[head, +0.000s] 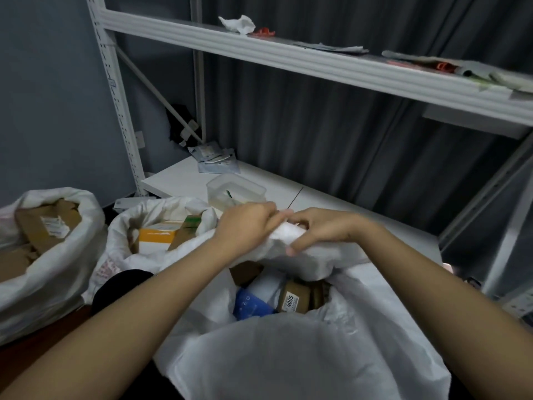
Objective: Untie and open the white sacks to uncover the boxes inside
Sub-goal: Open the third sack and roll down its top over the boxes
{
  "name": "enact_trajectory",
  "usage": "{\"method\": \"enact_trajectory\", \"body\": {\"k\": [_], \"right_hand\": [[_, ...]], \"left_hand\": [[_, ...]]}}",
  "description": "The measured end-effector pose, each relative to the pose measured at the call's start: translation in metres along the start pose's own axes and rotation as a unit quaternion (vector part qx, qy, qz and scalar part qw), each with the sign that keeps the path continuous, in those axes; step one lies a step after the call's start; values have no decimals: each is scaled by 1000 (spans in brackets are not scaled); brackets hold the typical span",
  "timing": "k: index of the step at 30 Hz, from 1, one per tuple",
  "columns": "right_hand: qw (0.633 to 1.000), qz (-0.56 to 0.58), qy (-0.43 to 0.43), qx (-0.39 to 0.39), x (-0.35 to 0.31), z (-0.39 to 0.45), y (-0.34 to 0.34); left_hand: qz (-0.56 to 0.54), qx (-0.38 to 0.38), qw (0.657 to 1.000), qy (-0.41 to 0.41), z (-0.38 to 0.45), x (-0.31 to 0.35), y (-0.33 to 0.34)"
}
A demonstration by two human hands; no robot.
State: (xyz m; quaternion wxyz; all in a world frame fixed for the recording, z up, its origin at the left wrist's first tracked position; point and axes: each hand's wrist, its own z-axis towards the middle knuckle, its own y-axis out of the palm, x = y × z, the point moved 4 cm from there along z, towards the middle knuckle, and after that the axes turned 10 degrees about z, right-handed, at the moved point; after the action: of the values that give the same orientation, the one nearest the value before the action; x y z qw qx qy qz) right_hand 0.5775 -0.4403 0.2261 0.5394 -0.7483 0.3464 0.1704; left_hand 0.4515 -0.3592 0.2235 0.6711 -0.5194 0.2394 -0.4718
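- A white metal shelf rack (317, 64) stands against a dark grey curtain (331, 134), its upper shelf holding crumpled paper and flat packets.
- A large white sack (288, 356) fills the near foreground, its mouth open toward the person.
- Inside that sack sit a brown box (297, 295) with a printed label, a blue packet (251, 306) and another brown box further back.
- A second white sack (52, 272) stands at the far left, open, with brown cardboard boxes showing.
- A third white sack (138, 223) stands between the other two, open, with a yellow and white box (157, 235) inside.
- The low white bench (346, 206) of the rack lies behind the sacks and carries a clear plastic tub (235, 189) and some grey packets.
- The left hand (245, 226) has its fingers curled around the bunched far edge of the near sack.
- The right hand (320, 229) grips the same bunched edge just beside the left, fingers curled over it and thumb pressed beneath.
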Motion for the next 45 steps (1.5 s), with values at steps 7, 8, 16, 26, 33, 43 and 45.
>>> {"method": "enact_trajectory", "body": {"k": [7,8,16,26,33,43,45], "right_hand": [[998,41,21,41,20,0,-2],[997,67,18,28,20,-2,-6],[984,137,-4,117,51,-18,-13],[935,289,-5,204,92,-29,-6],[905,320,-18,278,111,-37,-3],[837,486,28,249,132,-51,3],[857,438,39,268,137,-57,1]], "left_hand": [[133,4,991,17,10,6,5],[122,-1,992,37,11,12,10],[71,-35,994,78,43,11,26],[76,-30,986,147,57,43,56],[-67,-100,976,184,68,39,71],[-40,-114,958,261,84,63,93],[-69,-104,964,236,95,59,95]]}}
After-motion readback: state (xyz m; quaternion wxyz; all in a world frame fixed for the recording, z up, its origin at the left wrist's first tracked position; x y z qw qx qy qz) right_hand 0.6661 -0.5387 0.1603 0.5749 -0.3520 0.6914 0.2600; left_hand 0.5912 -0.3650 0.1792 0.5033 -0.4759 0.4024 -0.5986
